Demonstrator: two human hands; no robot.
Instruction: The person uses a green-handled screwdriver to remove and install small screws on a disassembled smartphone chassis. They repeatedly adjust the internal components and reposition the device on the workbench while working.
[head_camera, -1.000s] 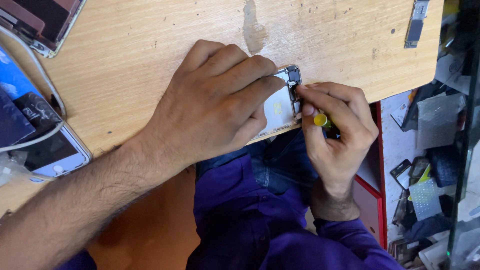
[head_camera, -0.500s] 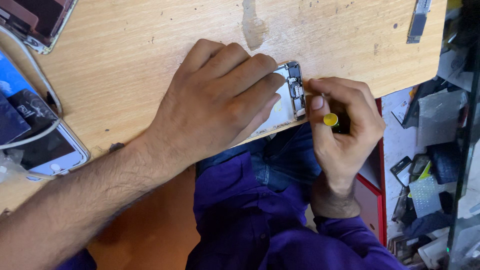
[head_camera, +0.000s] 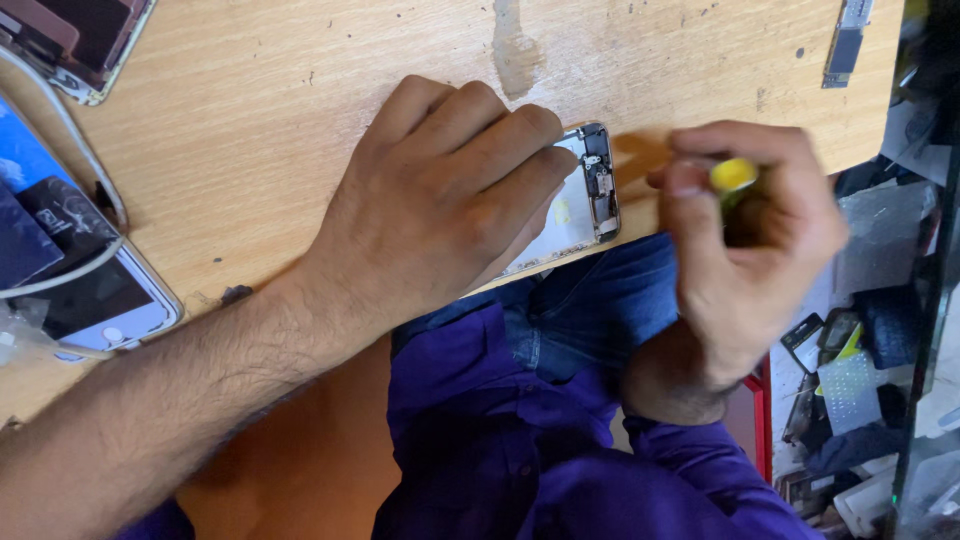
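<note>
My left hand (head_camera: 440, 200) lies flat over an opened phone body (head_camera: 585, 200) at the near edge of the wooden table (head_camera: 300, 100), pressing it down. Only the phone's end shows, with small metal parts and a white inner face. My right hand (head_camera: 745, 240) is blurred, a short way right of the phone's end, and grips a small screwdriver with a yellow cap (head_camera: 733, 175). The tool's tip is hidden by my fingers.
A white phone (head_camera: 95, 300) with a white cable (head_camera: 70, 150) lies at the left edge, and a screen part (head_camera: 70, 40) sits at the top left. A narrow circuit board (head_camera: 845, 40) lies top right. Cluttered small parts (head_camera: 850, 370) fill the space at right.
My right hand has pulled the yellow-capped screwdriver away from the phone's end, moving right. My left hand has stayed on the phone.
</note>
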